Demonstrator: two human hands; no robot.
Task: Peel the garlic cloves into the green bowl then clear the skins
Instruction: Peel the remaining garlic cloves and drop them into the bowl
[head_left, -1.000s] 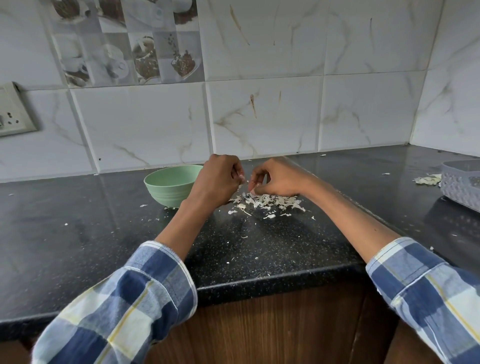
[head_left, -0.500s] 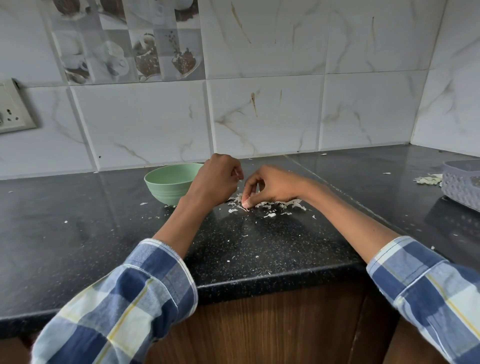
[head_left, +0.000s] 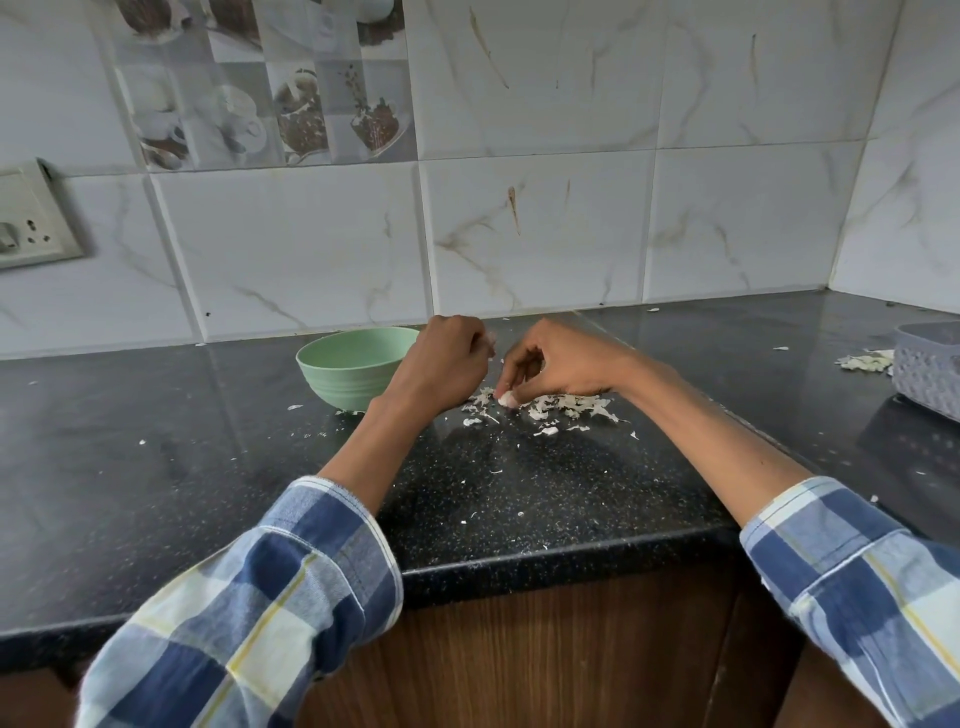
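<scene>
A home kitchen: black granite countertop (head_left: 519, 493), marble-look wall tiles (head_left: 540, 228), wooden cabinet (head_left: 571, 649) below.

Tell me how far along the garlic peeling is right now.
Partly done: a pile of skins lies on the counter. In hand: the right hand pinches a piece at the pile; the left hand grips something pale beside the green bowl. Left: clearing the skins. The bowl's contents are hidden.

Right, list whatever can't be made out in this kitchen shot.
- Inside of the pale green plastic bowl, head view: its near wall hides any cloves.
- What the left hand grips: curled fingers cover it.
- Grey perforated plastic basket: cut off by the right edge.
</scene>
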